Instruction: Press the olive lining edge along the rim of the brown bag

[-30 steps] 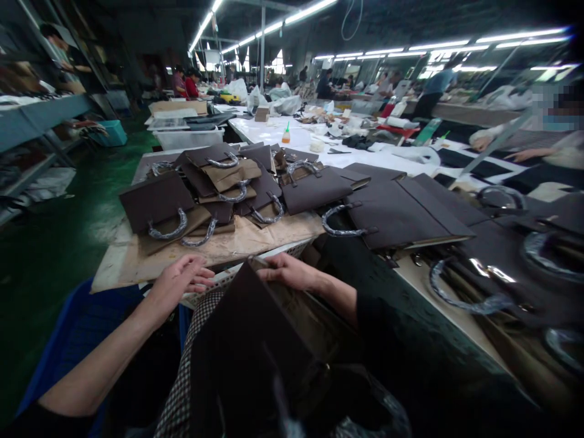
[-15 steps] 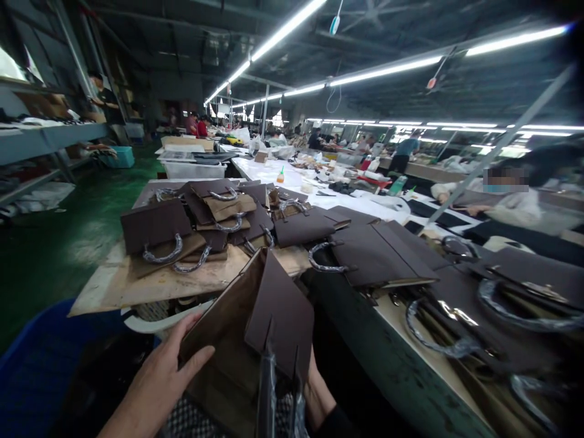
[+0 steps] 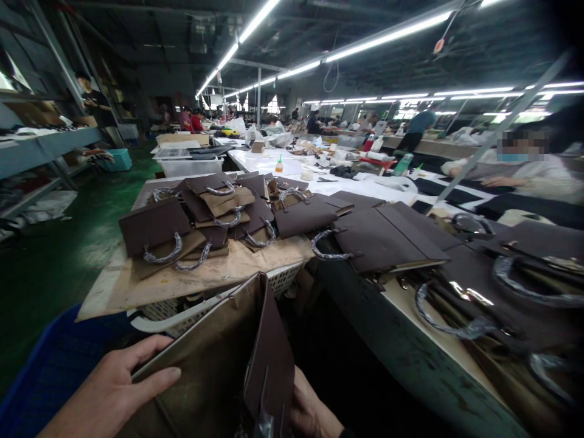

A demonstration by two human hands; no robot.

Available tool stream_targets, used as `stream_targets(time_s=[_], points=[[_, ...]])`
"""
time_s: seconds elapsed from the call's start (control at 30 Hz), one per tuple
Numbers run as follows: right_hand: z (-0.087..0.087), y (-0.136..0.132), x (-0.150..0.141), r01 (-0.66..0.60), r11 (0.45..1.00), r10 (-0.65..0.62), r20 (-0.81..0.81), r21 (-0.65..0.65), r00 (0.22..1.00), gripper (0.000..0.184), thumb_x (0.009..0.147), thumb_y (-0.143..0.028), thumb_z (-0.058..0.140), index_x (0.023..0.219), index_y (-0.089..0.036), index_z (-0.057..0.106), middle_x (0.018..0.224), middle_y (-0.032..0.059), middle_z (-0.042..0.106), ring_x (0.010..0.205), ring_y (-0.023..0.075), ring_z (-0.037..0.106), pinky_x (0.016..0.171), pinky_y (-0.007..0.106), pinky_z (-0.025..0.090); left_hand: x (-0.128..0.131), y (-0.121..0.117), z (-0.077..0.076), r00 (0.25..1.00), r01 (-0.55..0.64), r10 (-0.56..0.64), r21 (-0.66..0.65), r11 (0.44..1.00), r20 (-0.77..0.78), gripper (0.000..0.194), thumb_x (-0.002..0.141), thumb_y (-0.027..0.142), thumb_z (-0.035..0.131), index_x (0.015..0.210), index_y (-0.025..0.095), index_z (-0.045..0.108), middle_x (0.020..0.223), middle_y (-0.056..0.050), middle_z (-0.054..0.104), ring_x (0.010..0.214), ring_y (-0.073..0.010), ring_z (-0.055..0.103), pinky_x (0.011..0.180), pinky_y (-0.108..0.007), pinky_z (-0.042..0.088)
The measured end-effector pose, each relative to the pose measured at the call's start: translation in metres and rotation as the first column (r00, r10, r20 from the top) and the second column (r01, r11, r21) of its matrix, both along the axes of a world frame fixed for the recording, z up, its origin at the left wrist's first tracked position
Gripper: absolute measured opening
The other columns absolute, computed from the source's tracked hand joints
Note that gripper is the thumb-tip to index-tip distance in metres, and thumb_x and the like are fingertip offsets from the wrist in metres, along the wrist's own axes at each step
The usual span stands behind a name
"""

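Observation:
A dark brown handbag panel piece [image 3: 272, 359] with a tan-brown inner side is held between my two hands, low in front of me. My left hand [image 3: 123, 383] grips its left edge, thumb on the inner side and fingers behind. Around the right side of the bag, my right hand [image 3: 310, 404] is closed, its fingertips partly hidden behind the brown panel. The bag's plastic-wrapped handle shows only as a bit of clear film at the bottom edge.
Several brown bags with wrapped handles [image 3: 155, 226] lie piled on a paper-covered table [image 3: 255, 258]. More bags [image 3: 392, 237] lie to the right. A white basket [image 3: 182, 319] and a blue bin [image 3: 55, 359] stand below. A co-worker [image 3: 520, 167] sits across the table.
The bag in my hands has moved lower and left, and its handles have dropped mostly out of view. Its inner side now faces me more fully. My left hand has moved left and down.

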State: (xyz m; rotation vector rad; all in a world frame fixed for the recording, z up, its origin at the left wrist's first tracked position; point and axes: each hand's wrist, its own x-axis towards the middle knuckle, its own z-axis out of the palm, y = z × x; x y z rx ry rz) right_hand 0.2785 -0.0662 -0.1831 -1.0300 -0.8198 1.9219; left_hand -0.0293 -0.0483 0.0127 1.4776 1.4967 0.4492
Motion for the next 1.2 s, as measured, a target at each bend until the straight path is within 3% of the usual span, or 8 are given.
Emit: stream_targets(time_s=[0.13, 0.23, 0.53, 0.67, 0.8, 0.97, 1.07, 1.2], points=[[0.000, 0.006, 0.034, 0.178, 0.970, -0.206, -0.171, -0.167, 0.963, 0.028, 0.073, -0.027, 0.077, 0.098, -0.017, 0.072, 0.095, 0.0078, 0.074, 0.082, 0.0203, 0.068, 0.077, 0.032, 0.051, 0.001, -0.009, -0.013, 0.997, 0.036, -0.028, -0.106, 0.994, 0.078, 0.041, 0.084, 0.053, 0.067, 0.116, 0.029, 0.069, 0.109, 0.003, 0.075, 0.104, -0.0274, 0.069, 0.088, -0.028, 0.056], [0.006, 0.017, 0.051, 0.224, 0.951, -0.269, -0.209, -0.213, 0.940, 0.032, 0.082, -0.037, 0.071, 0.107, -0.017, 0.070, 0.106, 0.0099, 0.073, 0.090, 0.0205, 0.068, 0.077, 0.031, 0.051, -0.003, -0.010, -0.024, 0.992, 0.039, -0.020, -0.152, 0.988, 0.124, 0.039, 0.083, 0.053, 0.068, 0.114, 0.029, 0.069, 0.101, 0.003, 0.076, 0.100, -0.0276, 0.070, 0.084, -0.028, 0.057], [-0.025, 0.006, 0.033, 0.279, 0.938, -0.341, -0.403, -0.207, 0.849, 0.061, 0.066, -0.001, 0.063, 0.123, -0.021, 0.065, 0.132, 0.0084, 0.065, 0.115, 0.0208, 0.064, 0.095, 0.031, 0.049, -0.013, -0.015, -0.044, 0.982, -0.089, 0.108, -0.125, 0.988, 0.156, 0.039, 0.078, 0.056, 0.070, 0.105, 0.028, 0.071, 0.091, 0.003, 0.077, 0.087, -0.0268, 0.073, 0.076, -0.028, 0.059], [-0.030, -0.007, 0.033, 0.285, 0.949, -0.314, -0.388, -0.132, 0.866, 0.067, 0.061, -0.005, 0.052, 0.124, -0.022, 0.065, 0.141, 0.0080, 0.058, 0.136, 0.0245, 0.048, 0.113, 0.041, 0.037, -0.023, -0.019, -0.055, 0.974, -0.119, 0.146, -0.152, 0.981, 0.176, 0.038, 0.078, 0.056, 0.070, 0.103, 0.028, 0.072, 0.093, 0.003, 0.077, 0.088, -0.0275, 0.073, 0.076, -0.029, 0.059], [-0.015, -0.008, 0.044, 0.122, 0.980, -0.112, -0.066, 0.159, 0.991, 0.075, 0.064, -0.003, 0.052, 0.135, -0.024, 0.057, 0.148, 0.0082, 0.051, 0.140, 0.0273, 0.043, 0.116, 0.048, 0.032, -0.034, -0.014, -0.059, 0.977, -0.085, 0.124, -0.219, 0.972, 0.172, 0.039, 0.080, 0.054, 0.070, 0.108, 0.028, 0.070, 0.096, 0.003, 0.077, 0.098, -0.0282, 0.071, 0.083, -0.029, 0.057], [-0.012, -0.015, 0.054, -0.376, 0.753, -0.057, 0.623, 0.540, 0.780, 0.088, 0.075, -0.007, 0.058, 0.155, -0.029, 0.028, 0.161, 0.0073, 0.029, 0.149, 0.0287, 0.024, 0.121, 0.055, 0.019, -0.037, -0.009, -0.065, 0.972, -0.049, 0.103, -0.246, 0.968, 0.210, 0.036, 0.084, 0.050, 0.069, 0.115, 0.032, 0.067, 0.100, 0.005, 0.076, 0.100, -0.0270, 0.071, 0.086, -0.029, 0.057], [-0.017, -0.023, 0.044, -0.501, 0.624, -0.155, 0.723, 0.600, 0.673, 0.092, 0.078, -0.011, 0.060, 0.157, -0.027, 0.018, 0.164, 0.0101, 0.018, 0.150, 0.0325, 0.018, 0.120, 0.058, 0.020, -0.037, -0.007, -0.068, 0.966, -0.040, 0.106, -0.271, 0.962, 0.235, 0.035, 0.085, 0.047, 0.069, 0.117, 0.034, 0.067, 0.102, 0.005, 0.076, 0.100, -0.0273, 0.071, 0.085, -0.031, 0.057], [-0.021, -0.028, 0.031, -0.526, 0.529, -0.225, 0.708, 0.666, 0.669, 0.074, 0.090, -0.017, 0.053, 0.156, -0.028, 0.022, 0.164, 0.0103, 0.020, 0.150, 0.0316, 0.019, 0.119, 0.057, 0.024, -0.036, -0.007, -0.062, 0.961, -0.050, 0.117, -0.258, 0.965, 0.251, 0.034, 0.086, 0.044, 0.069, 0.118, 0.032, 0.066, 0.105, 0.004, 0.076, 0.098, -0.0261, 0.071, 0.086, -0.032, 0.057]])
